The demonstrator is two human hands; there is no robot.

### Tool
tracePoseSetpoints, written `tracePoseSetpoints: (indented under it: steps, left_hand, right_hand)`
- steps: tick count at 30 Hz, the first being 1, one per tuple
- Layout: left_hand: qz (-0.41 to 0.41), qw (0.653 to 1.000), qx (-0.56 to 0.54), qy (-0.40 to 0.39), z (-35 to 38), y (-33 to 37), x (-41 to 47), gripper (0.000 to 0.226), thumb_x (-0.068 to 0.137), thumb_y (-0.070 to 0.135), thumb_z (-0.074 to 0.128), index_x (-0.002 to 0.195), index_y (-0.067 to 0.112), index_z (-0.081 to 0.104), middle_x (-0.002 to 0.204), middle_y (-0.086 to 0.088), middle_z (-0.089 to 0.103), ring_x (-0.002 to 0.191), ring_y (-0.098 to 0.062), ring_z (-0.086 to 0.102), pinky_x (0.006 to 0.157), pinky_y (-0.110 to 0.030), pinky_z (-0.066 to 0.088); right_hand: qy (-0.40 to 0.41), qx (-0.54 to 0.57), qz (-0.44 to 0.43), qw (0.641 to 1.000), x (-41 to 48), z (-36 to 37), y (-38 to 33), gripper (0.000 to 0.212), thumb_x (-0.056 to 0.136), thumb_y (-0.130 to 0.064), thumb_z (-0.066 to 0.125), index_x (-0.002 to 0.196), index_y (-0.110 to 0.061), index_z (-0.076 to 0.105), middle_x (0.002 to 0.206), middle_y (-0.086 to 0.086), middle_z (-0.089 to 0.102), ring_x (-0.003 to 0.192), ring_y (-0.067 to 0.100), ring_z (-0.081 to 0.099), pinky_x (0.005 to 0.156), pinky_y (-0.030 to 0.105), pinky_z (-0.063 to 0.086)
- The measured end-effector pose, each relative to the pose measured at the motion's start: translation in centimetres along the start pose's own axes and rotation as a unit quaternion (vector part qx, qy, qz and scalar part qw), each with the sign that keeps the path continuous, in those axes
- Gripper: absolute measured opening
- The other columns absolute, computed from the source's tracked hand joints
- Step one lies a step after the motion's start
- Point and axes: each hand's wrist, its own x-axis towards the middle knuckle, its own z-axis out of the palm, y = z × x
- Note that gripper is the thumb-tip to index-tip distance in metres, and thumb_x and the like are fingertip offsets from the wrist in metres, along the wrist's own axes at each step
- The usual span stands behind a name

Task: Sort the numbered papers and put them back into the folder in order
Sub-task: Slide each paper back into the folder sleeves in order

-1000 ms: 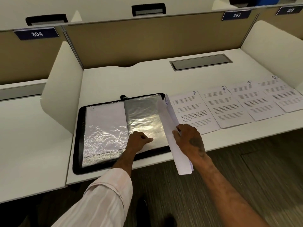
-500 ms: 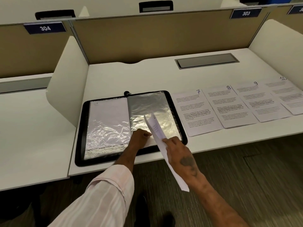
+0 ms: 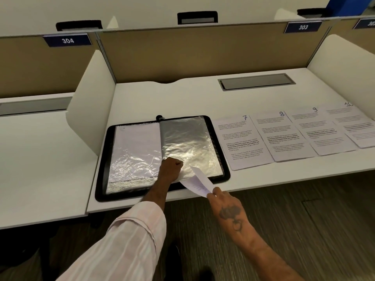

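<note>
**Item in hand:** one white printed paper sheet (image 3: 197, 182), bent and tilted, its far corner over the near edge of the folder and its near end off the desk front. Its number cannot be read here.

**Grip:** the right hand (image 3: 223, 203) pinches the sheet's near end between thumb and fingertips, probably so the free end can be steered into a pocket. The left hand (image 3: 170, 169) is curled tight on the near edge of the right-hand clear plastic sleeve (image 3: 186, 138), apparently bunching the film to hold its mouth open.

**Container:** black-rimmed open display folder (image 3: 101, 169), lying flat at the desk's near edge. Its left-hand clear sleeve (image 3: 136, 149) already shows a white page inside. The right-hand one looks unfilled.

**Awaiting filing:** four white printed sheets, hand-numbered 7 (image 3: 241, 142), 8 (image 3: 284, 136), 9 (image 3: 322, 130) and 10 (image 3: 355, 126). They lie in a row just right of the folder with edges overlapping, presumably laid in order for picking up in turn.

**Surroundings:** white study-carrel desk (image 3: 162, 98) with curved white side dividers, a grey recessed cable hatch (image 3: 256, 82), and a blue seat label reading 303 (image 3: 303, 27).
</note>
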Motion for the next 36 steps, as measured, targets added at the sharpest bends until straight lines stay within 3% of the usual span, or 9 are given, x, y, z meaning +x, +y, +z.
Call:
tracePoseSetpoints:
  steps: [3, 6, 9, 12, 19, 22, 26, 30, 36]
  left_hand:
    - [0.02, 0.999, 0.032, -0.005, 0.0, 0.1, -0.6, 0.03, 0.094, 0.021, 0.057, 0.065, 0.015, 0.062, 0.071, -0.005, 0.06, 0.071, -0.017, 0.055, 0.074, -0.037, 0.047]
    - [0.029, 0.998, 0.057, 0.008, 0.4, 0.0, -1.4, 0.027, 0.099, 0.028, 0.054, 0.097, 0.008, 0.073, 0.099, -0.009, 0.066, 0.096, -0.023, 0.061, 0.075, -0.03, 0.042]
    - [0.04, 0.994, 0.102, 0.03, 0.6, -0.4, -2.1, 0.028, 0.099, 0.032, 0.051, 0.107, 0.009, 0.064, 0.103, -0.006, 0.062, 0.098, -0.023, 0.061, 0.07, -0.027, 0.035]
    - [0.12, 0.974, 0.191, 0.023, 0.3, -0.7, -2.7, 0.026, 0.099, 0.022, 0.049, 0.116, 0.014, 0.067, 0.105, -0.009, 0.058, 0.1, -0.027, 0.059, 0.071, -0.032, 0.042]
    - [0.191, 0.947, 0.256, 0.029, 0.0, -0.5, -3.6, 0.022, 0.095, 0.017, 0.056, 0.109, 0.013, 0.072, 0.101, -0.009, 0.06, 0.096, -0.029, 0.06, 0.069, -0.037, 0.05]
    - [0.175, 0.953, 0.245, 0.036, -0.1, 0.0, -3.5, 0.026, 0.1, 0.028, 0.05, 0.11, 0.015, 0.07, 0.104, -0.006, 0.059, 0.098, -0.025, 0.059, 0.073, -0.038, 0.051]
    - [0.17, 0.956, 0.234, 0.049, 0.1, 0.6, -3.2, 0.031, 0.101, 0.035, 0.047, 0.104, 0.016, 0.07, 0.102, -0.002, 0.058, 0.095, -0.021, 0.059, 0.072, -0.038, 0.052]
    - [0.189, 0.955, 0.218, 0.072, 1.0, 1.0, -3.2, 0.028, 0.1, 0.035, 0.05, 0.1, 0.017, 0.071, 0.097, 0.0, 0.058, 0.092, -0.019, 0.058, 0.067, -0.033, 0.046]
    - [0.211, 0.942, 0.245, 0.085, 1.4, 0.9, -3.5, 0.019, 0.094, 0.03, 0.062, 0.088, 0.015, 0.072, 0.085, 0.0, 0.059, 0.074, -0.018, 0.059, 0.055, -0.033, 0.05]
  right_hand:
    - [-0.029, -0.038, -0.003, 0.999, 0.5, -0.2, -0.5, 0.031, 0.094, -0.013, 0.057, 0.125, -0.01, 0.052, 0.126, 0.01, 0.047, 0.101, 0.024, 0.059, 0.077, 0.034, 0.052]
    - [-0.028, -0.052, 0.002, 0.998, 1.6, -0.6, -1.5, 0.031, 0.096, -0.011, 0.053, 0.126, -0.007, 0.052, 0.13, 0.011, 0.047, 0.107, 0.025, 0.057, 0.083, 0.034, 0.05]
    - [-0.032, -0.058, 0.0, 0.998, 2.9, -0.8, -2.6, 0.031, 0.097, -0.008, 0.05, 0.127, -0.004, 0.053, 0.13, 0.013, 0.048, 0.11, 0.027, 0.057, 0.087, 0.035, 0.049]
    - [-0.032, -0.044, -0.007, 0.999, 4.4, -1.0, -3.4, 0.03, 0.097, -0.006, 0.049, 0.126, -0.004, 0.055, 0.128, 0.013, 0.049, 0.108, 0.028, 0.059, 0.087, 0.035, 0.049]
    - [-0.007, 0.032, -0.015, 0.999, 6.5, -0.6, -4.3, 0.04, 0.098, -0.018, 0.051, 0.136, -0.008, 0.047, 0.129, 0.011, 0.049, 0.106, 0.027, 0.06, 0.084, 0.033, 0.048]
    - [0.016, 0.077, 0.023, 0.997, 6.6, -0.3, -3.8, 0.037, 0.096, -0.037, 0.054, 0.122, -0.01, 0.058, 0.126, 0.007, 0.05, 0.102, 0.024, 0.061, 0.08, 0.03, 0.047]
    - [0.046, 0.128, 0.048, 0.99, 6.6, 0.4, -2.3, 0.025, 0.098, -0.022, 0.049, 0.118, -0.01, 0.057, 0.12, 0.008, 0.054, 0.1, 0.022, 0.062, 0.082, 0.028, 0.049]
    - [0.049, 0.239, 0.099, 0.965, 6.5, 1.2, -0.5, 0.035, 0.099, -0.016, 0.046, 0.134, -0.013, 0.053, 0.127, 0.006, 0.057, 0.115, 0.019, 0.056, 0.096, 0.025, 0.042]
    - [0.072, 0.362, 0.186, 0.911, 7.7, 1.4, 0.3, 0.021, 0.097, -0.008, 0.049, 0.107, -0.01, 0.067, 0.105, 0.004, 0.066, 0.093, 0.016, 0.063, 0.075, 0.024, 0.052]
